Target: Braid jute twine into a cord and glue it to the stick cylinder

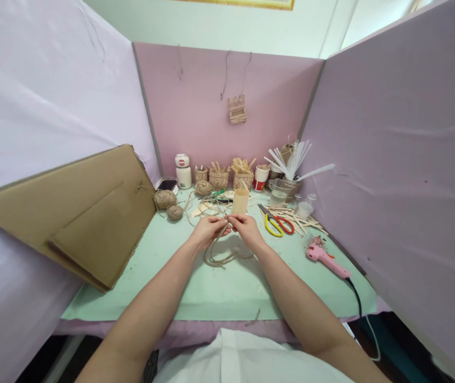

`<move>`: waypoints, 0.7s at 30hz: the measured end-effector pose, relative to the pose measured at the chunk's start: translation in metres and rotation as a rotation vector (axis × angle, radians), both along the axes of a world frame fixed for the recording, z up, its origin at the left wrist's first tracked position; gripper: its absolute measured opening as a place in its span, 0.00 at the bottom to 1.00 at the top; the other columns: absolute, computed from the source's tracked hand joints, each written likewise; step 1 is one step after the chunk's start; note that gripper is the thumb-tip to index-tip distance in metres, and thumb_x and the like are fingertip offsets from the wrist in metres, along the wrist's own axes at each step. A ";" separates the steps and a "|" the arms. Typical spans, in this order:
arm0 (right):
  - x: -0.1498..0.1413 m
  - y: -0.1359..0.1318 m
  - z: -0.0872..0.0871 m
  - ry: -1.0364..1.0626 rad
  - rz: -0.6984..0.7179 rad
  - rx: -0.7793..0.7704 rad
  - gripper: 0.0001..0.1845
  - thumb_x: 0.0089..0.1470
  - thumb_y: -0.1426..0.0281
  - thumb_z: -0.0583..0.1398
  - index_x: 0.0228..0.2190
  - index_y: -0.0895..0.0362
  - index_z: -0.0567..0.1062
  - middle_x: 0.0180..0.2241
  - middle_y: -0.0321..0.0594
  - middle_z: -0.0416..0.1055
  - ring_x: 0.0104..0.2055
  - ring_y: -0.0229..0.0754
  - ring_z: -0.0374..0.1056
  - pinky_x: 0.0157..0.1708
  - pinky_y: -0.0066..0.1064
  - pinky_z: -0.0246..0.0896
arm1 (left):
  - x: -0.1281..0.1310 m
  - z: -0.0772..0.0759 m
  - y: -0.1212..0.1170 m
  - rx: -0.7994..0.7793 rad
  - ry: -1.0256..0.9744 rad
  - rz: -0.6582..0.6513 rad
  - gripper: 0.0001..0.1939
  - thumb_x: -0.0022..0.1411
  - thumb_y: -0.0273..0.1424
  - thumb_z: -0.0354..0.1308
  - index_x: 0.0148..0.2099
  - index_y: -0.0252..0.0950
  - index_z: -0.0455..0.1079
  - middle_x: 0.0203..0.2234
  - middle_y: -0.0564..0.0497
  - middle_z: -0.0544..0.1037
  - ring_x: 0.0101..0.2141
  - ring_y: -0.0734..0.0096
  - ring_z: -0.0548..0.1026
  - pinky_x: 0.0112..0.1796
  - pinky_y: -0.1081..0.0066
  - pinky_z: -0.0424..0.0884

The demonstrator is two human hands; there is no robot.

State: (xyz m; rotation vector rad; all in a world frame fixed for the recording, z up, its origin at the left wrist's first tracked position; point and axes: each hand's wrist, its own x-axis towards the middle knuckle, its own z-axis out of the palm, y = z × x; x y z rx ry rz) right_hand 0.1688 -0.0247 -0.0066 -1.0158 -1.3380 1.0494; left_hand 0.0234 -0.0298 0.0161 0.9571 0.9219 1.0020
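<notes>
Both hands meet at one small spot, the left hand [210, 229] and the right hand [245, 229] each pinching the twine [220, 263] between thumb and fingers, the fingertips almost together. The twine is the thing being worked: its end sits in that pinch, while the rest hangs in loose loops below the fingers, toward the body, low over the green tabletop [227, 300]. The step in hand looks like fine finger work on the strands, perhaps twisting, braiding or knotting them; the fingers hide too much to tell which. The next move, I judge, calls for one hand to hold the join firmly while the other works the strands, with the loops kept free of tangles. Just beyond the grip stands a pale wooden cup [240, 202], and loose string [212, 207] lies beyond and to the left. Farther left of the grip are balls of twine [166, 199], then a large cardboard sheet [100, 213]. Right of the grip lie the scissors [274, 221], with thin wooden strips [296, 219] past them, and farther out, nearer the body, a pink glue gun [328, 260]. Neither hand touches any of these.
</notes>
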 end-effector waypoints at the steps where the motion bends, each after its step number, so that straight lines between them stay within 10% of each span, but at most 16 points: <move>1: 0.000 0.000 0.000 0.004 -0.001 -0.002 0.18 0.42 0.58 0.63 0.31 0.57 0.79 0.22 0.34 0.69 0.21 0.33 0.57 0.24 0.27 0.53 | 0.000 0.001 -0.001 -0.003 0.004 -0.001 0.06 0.50 0.26 0.65 0.31 0.28 0.74 0.23 0.44 0.78 0.24 0.73 0.76 0.31 0.73 0.74; 21: -0.002 -0.001 0.001 0.197 0.149 -0.063 0.24 0.43 0.53 0.62 0.39 0.55 0.76 0.23 0.34 0.68 0.25 0.35 0.62 0.28 0.30 0.58 | -0.004 0.003 -0.001 0.079 -0.007 -0.097 0.12 0.46 0.32 0.68 0.32 0.29 0.73 0.24 0.48 0.77 0.24 0.77 0.74 0.30 0.76 0.71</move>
